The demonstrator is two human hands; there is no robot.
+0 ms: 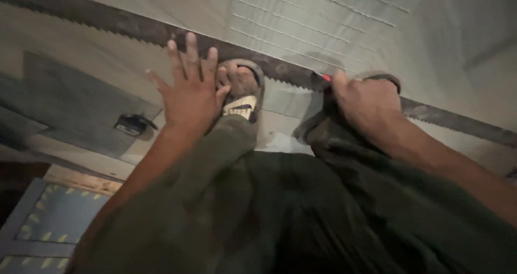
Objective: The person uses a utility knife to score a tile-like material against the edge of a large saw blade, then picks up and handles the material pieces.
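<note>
Left hand [189,93] spread flat, fingers splayed, fingertips reaching the lower edge of the saw blade [134,25], palm over the left foot. Right hand [366,104] curled into a fist, gripping the blade where a small red piece [326,77] shows at the thumb.

Saw blade: long, thin, dark metal strip, rusty and dull, jagged teeth along the upper edge. Runs diagonally from upper left to right edge, lying across the floor, passing over both feet.

Left foot in a worn sandal [243,93], brown strap, pale sole with dark mark, toes touching the blade. Right sandal [383,78] mostly hidden behind the right hand, only a dark strap edge visible. Dark olive trousers [301,209], soft, creased cloth, fill the lower frame.

Floor: pale grey board [323,21], smooth, scored with thin parallel lines, under the blade. Left of it a darker grey slab [64,107] with a small black object [132,124] on it, too blurred to identify. Lower left: blue panel [59,220] with yellowish flecks, light frame. Lighting dim, room otherwise unclear.
</note>
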